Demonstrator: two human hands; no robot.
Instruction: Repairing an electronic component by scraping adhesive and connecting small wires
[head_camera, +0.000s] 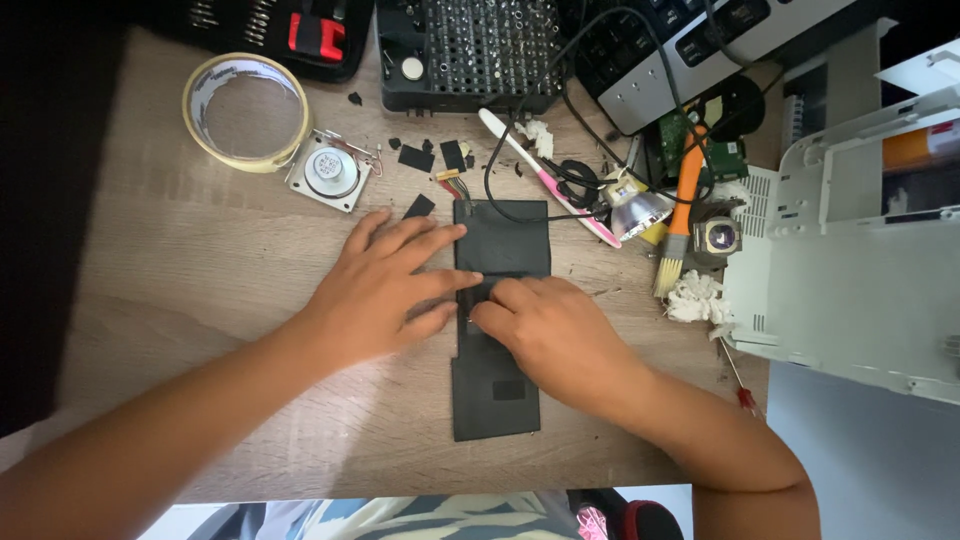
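Two bare hands are pressed onto a long, flat, matte black battery pack (497, 385) that lies lengthwise at the centre of the frame on a pale wood-grain table (200, 290). The left hand (385, 290) is laid flat from the left, its fingers spread wide and extended across the pack's upper half, nothing gripped. The right hand (550, 335) is set from the right with its fingers curled narrow, the fingertips pinched at a strip on the middle of the pack; whether anything is lifted cannot be told. A small dark rectangular patch is seen on the pack's lower part, and a bundle of coloured wires (452, 185) emerges at its upper left corner.

Just above the pack, small black flat scraps (416, 158) are scattered. At the upper left, a round roll of cream tape (245, 112) is placed, touching a square metal-framed speaker (330, 170) beside it. A black tray of shiny screwdriver bits (470, 50) is found at top centre. To the upper right of the pack, a white-and-pink toothbrush (545, 175) lies diagonally, near a reflective lamp bulb (637, 210), an orange-handled brush (680, 215) with pale bristles, and a crumpled white tissue (697, 298). A white plastic housing (850, 280), angular and vented, fills the right side. A black cable (520, 150) is looped over the table's upper middle.
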